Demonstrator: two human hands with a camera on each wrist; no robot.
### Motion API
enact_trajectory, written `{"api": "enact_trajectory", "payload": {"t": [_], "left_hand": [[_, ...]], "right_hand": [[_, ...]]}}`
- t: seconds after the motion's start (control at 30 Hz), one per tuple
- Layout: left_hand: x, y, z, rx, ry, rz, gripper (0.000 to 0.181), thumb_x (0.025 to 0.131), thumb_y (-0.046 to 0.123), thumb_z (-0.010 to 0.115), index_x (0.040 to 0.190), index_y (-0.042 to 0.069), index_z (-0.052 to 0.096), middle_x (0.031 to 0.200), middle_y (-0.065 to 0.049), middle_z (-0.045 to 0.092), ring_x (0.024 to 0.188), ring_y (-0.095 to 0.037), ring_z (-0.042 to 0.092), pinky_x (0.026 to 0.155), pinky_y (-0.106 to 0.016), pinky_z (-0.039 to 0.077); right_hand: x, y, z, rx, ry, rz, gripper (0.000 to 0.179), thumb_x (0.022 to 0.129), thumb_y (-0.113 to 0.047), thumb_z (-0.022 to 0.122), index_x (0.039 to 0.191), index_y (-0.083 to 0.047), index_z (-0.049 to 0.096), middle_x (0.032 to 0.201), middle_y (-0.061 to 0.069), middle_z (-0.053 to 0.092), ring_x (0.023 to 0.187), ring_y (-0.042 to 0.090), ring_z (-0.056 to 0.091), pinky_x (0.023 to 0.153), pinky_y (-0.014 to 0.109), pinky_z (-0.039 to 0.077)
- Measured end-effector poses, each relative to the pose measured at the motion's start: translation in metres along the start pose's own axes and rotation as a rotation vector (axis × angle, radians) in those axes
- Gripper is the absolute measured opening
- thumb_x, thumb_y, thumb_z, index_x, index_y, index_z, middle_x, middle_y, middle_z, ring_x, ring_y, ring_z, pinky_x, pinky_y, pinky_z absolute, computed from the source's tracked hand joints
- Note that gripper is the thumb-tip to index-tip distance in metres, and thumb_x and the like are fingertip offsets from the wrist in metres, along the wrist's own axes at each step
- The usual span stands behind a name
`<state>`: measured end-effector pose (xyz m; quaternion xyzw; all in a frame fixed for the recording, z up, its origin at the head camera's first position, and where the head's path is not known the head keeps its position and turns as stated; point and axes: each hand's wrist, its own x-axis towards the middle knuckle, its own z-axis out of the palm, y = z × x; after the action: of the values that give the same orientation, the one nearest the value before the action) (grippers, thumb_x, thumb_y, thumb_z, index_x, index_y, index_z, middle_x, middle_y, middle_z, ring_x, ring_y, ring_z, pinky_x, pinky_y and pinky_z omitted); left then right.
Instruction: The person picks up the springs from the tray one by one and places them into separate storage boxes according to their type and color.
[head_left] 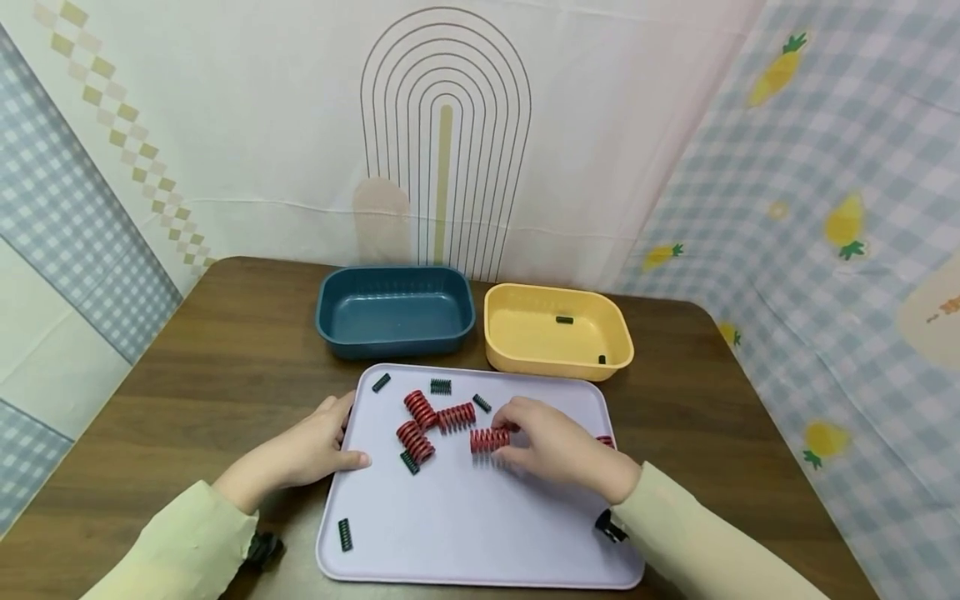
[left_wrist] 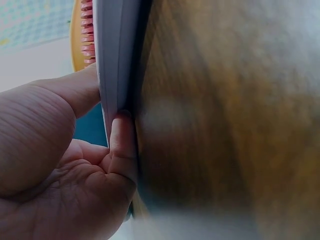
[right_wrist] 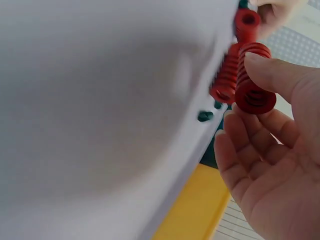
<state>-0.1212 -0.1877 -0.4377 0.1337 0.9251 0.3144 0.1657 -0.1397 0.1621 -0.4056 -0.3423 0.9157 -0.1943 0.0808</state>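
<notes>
My right hand [head_left: 551,442] pinches a red coil spring [head_left: 487,440] over the lilac tray [head_left: 480,550]. In the right wrist view the thumb lies along this red spring [right_wrist: 255,95], with the fingers on its other side. My left hand [head_left: 307,446] grips the tray's left edge; in the left wrist view its thumb is over the rim [left_wrist: 112,65] and a finger is against the outer side. Left of the held spring lie more red springs [head_left: 456,417], bunched together. Small dark green springs [head_left: 441,387] are scattered on the tray, one [head_left: 345,535] near the front left corner.
Behind the tray stand a dark blue bin [head_left: 396,342] and, to its right, a yellow bin [head_left: 555,367] with small dark green springs [head_left: 564,320] inside. Another red spring [head_left: 604,441] shows partly behind the right forearm. A patterned cloth [head_left: 285,125] hangs behind the wooden table [head_left: 705,417].
</notes>
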Motion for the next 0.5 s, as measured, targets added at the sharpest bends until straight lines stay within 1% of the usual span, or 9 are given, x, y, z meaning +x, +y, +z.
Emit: {"api": "enact_trajectory", "payload": {"t": [0.1,0.3,0.4,0.5], "left_hand": [[0.000,0.000,0.000,0.001,-0.001,-0.004,0.101,0.079,0.039,0.080,0.150,-0.003,0.022,0.105,-0.011,0.046,0.084,-0.017,0.050,0.080,-0.039,0.044],[0.000,0.000,0.000,-0.011,0.001,0.005,0.100,0.080,0.038,0.080,0.151,-0.002,0.022,0.104,-0.010,0.046,0.083,-0.015,0.051,0.078,-0.038,0.045],[0.000,-0.001,0.000,-0.012,0.000,0.008,0.100,0.080,0.038,0.079,0.150,-0.002,0.022,0.104,-0.010,0.046,0.083,-0.015,0.051,0.077,-0.037,0.045],[0.000,-0.001,0.000,-0.013,0.000,0.009,0.100,0.080,0.038,0.079,0.150,-0.003,0.022,0.104,-0.010,0.046,0.083,-0.015,0.051,0.077,-0.037,0.045]], "right_hand": [[0.010,0.000,-0.009,0.027,0.065,0.027,0.026,0.086,-0.030,0.075,0.106,-0.018,0.064,0.099,-0.010,0.057,0.093,0.009,0.056,0.084,0.031,0.047],[0.039,-0.001,-0.024,0.102,0.220,0.082,0.030,0.087,-0.028,0.074,0.110,-0.011,0.065,0.099,-0.003,0.058,0.092,0.015,0.055,0.082,0.033,0.048],[0.056,-0.002,-0.027,0.125,0.268,0.118,0.031,0.089,-0.031,0.072,0.112,-0.011,0.065,0.101,-0.002,0.057,0.092,0.016,0.054,0.081,0.033,0.047],[0.073,-0.003,-0.027,0.136,0.295,0.142,0.030,0.090,-0.033,0.070,0.110,-0.012,0.065,0.102,-0.002,0.057,0.093,0.017,0.054,0.082,0.033,0.046]]}}
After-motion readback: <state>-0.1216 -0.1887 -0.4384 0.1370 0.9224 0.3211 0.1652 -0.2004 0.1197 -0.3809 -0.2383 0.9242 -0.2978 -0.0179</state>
